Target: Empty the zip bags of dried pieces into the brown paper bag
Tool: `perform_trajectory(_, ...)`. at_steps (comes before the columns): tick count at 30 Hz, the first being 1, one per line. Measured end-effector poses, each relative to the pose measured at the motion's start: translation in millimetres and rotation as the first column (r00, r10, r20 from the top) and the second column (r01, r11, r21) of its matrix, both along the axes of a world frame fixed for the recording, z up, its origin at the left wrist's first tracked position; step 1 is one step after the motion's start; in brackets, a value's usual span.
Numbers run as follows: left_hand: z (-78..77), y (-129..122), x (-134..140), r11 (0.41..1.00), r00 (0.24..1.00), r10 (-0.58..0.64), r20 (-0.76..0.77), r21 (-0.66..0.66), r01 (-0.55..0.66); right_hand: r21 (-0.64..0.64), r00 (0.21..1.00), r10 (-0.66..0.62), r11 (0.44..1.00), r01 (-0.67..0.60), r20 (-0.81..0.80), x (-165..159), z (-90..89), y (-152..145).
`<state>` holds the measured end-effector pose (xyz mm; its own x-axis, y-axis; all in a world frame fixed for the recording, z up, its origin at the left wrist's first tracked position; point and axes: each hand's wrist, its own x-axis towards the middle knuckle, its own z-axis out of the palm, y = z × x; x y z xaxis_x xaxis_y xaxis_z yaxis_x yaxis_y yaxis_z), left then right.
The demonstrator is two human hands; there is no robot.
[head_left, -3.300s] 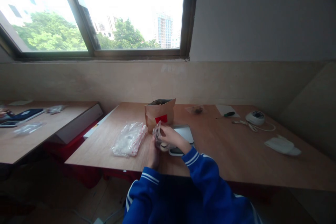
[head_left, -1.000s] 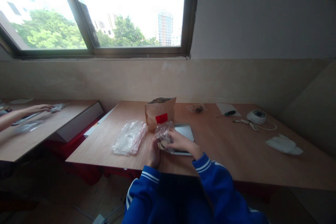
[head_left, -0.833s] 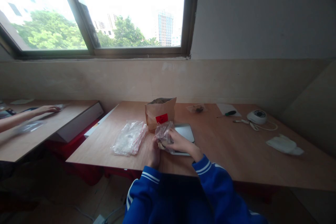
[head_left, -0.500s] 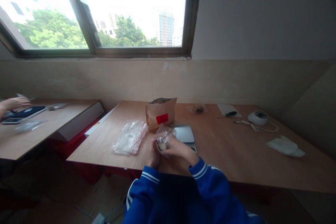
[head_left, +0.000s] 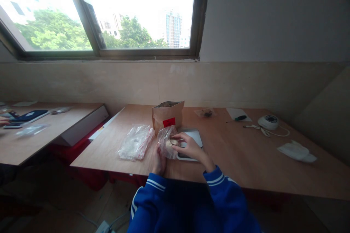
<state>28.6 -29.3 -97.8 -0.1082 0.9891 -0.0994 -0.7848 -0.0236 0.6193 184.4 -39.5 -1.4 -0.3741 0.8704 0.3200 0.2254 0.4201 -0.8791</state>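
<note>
My left hand (head_left: 159,161) is closed around the lower left side of a clear plastic bag (head_left: 164,142). A small pale, rounded piece (head_left: 172,142) is at the right side of that bag, pinched in the fingers of my right hand (head_left: 190,147); its exact kind is too small to make out. Under my right hand lies a flat device with a silver top (head_left: 196,135), like a small scale. Just behind the bag stands an open brown paper pouch (head_left: 169,114) with a red label. Left of my hands rests a pile of clear zip bags (head_left: 136,142).
Farther right on the table (head_left: 232,156) are a filled clear bag (head_left: 205,113), a screwdriver (head_left: 240,118) on white paper, a white dome camera (head_left: 268,122) with its cable, and a crumpled white sheet (head_left: 297,151). Another person's hand (head_left: 3,121) shows at the left table.
My right hand has drawn back to the right, its fingers now showing around the pale piece. The bag has spread out and shifted left. The other person's hand has moved left and mostly out of view.
</note>
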Motion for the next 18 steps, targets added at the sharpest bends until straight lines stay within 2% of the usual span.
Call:
perform_trajectory(4, -1.4, 0, -2, 0.999, 0.999, 0.048, 0.012, -0.024, -0.047, -0.132, 0.981, -0.039, 0.991, 0.014, -0.191, 11, 6.5, 9)
perform_trajectory(6, -1.6, -1, -4, 0.997, 0.998, 0.063, 0.019, -0.050, -0.062, -0.138, 0.956, -0.058, 0.990, 0.019, -0.286, 13, 16.3, 19)
perform_trajectory(8, 0.5, -2, -5, 0.996, 0.998, 0.062, 0.027, -0.064, -0.060, -0.078, 0.930, -0.081, 0.995, 0.057, -0.359, 13, 32.6, 35)
perform_trajectory(11, 8.4, -4, -5, 0.997, 0.999, 0.042, 0.030, -0.063, -0.040, 0.077, 0.903, -0.119, 0.983, 0.165, -0.413, 6, 64.0, 65)
perform_trajectory(14, 15.2, -7, -3, 0.999, 0.999, 0.016, 0.050, -0.046, -0.013, 0.243, 0.925, -0.148, 0.939, 0.243, -0.350, -3, 89.9, 95)
perform_trajectory(18, 8.3, -4, -3, 0.994, 0.996, 0.051, 0.068, -0.100, -0.044, 0.384, 0.994, -0.102, 0.917, 0.110, -0.041, -12, 102.9, 116)
